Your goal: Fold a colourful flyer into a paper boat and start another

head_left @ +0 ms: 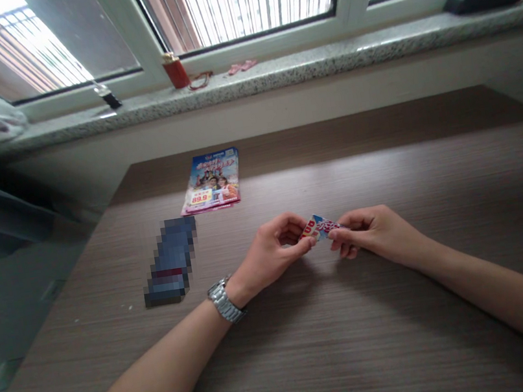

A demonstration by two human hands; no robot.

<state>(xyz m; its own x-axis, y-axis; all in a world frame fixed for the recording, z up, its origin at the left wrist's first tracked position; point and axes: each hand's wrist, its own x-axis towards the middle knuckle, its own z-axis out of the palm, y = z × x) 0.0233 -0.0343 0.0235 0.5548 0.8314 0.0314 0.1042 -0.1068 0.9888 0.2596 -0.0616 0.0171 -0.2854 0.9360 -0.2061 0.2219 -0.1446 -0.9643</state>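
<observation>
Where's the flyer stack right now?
Head view, left of centre: the flyer stack lies near the table's far edge, just beyond the pixelated dark object.

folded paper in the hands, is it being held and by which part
Yes: the small folded printed paper is held by its two ends, one between the left hand's thumb and fingers, the other in the right hand.

Table (pixel 282 337): brown, streaky grain. Sill (pixel 301 69): speckled grey. Watch (pixel 224 300): silver. Folded paper (pixel 321 227): red, blue, white.
</observation>
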